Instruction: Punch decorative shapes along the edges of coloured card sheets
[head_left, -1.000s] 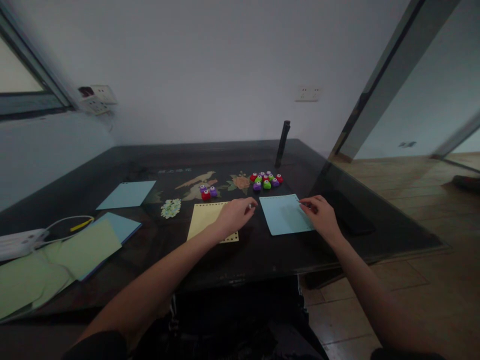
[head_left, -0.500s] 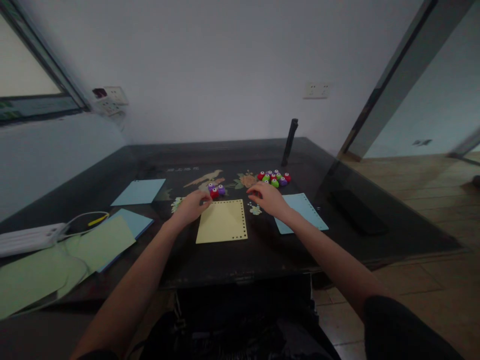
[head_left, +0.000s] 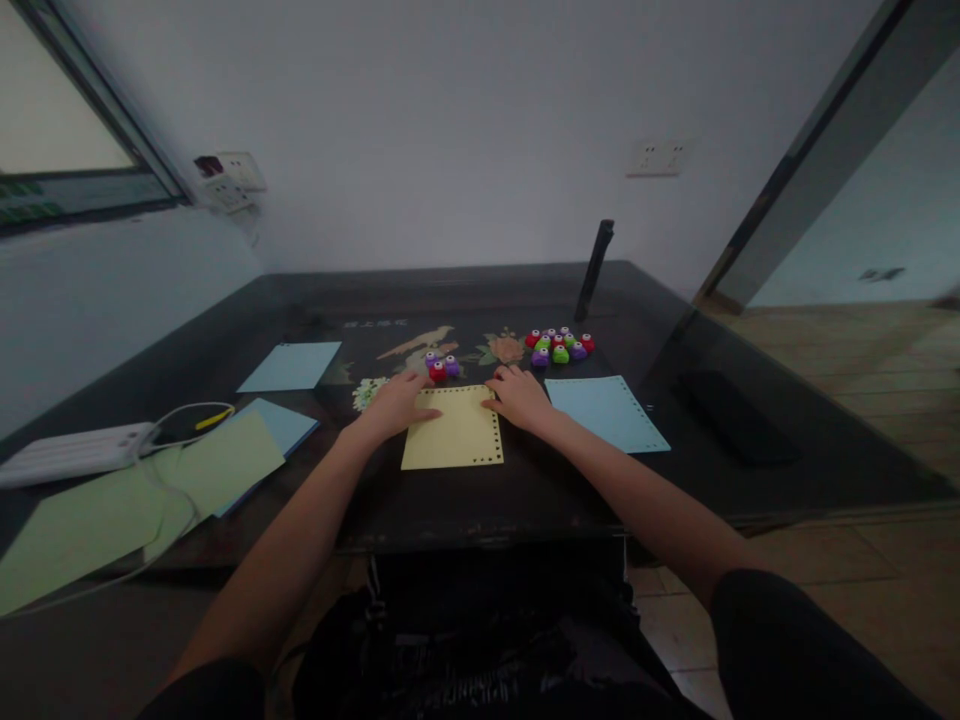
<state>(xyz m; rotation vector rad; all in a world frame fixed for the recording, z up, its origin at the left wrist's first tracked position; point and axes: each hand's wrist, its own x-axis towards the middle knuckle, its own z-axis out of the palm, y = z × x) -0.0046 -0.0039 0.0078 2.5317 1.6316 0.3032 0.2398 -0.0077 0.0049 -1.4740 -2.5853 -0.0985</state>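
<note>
A yellow sheet of paper [head_left: 454, 430] with punched marks along its edges lies flat on the dark table before me. My left hand [head_left: 397, 405] rests at its upper left corner, thumb stretched over the paper and apart from the fingers. At the upper right corner is my right hand [head_left: 520, 398], also open, its thumb and fingertips at the paper's edge. Just beyond the sheet sit a red toy piece [head_left: 438, 372] with an eye-like top and two purple ones [head_left: 451, 366]. Several more red, green and purple pieces [head_left: 559, 346] cluster farther right.
A light blue sheet [head_left: 606, 413] lies right of the yellow one, another blue sheet [head_left: 291, 367] at the left. Green sheets [head_left: 90, 520], a white power strip [head_left: 75, 452] and cables occupy the near left. A black flat object [head_left: 735, 418] lies right; a black upright stick [head_left: 595, 270] stands behind.
Both hands have come down onto the upper corners of the yellow sheet, the right moving nearer to me and away from the coloured cluster. The whole view has shifted slightly.
</note>
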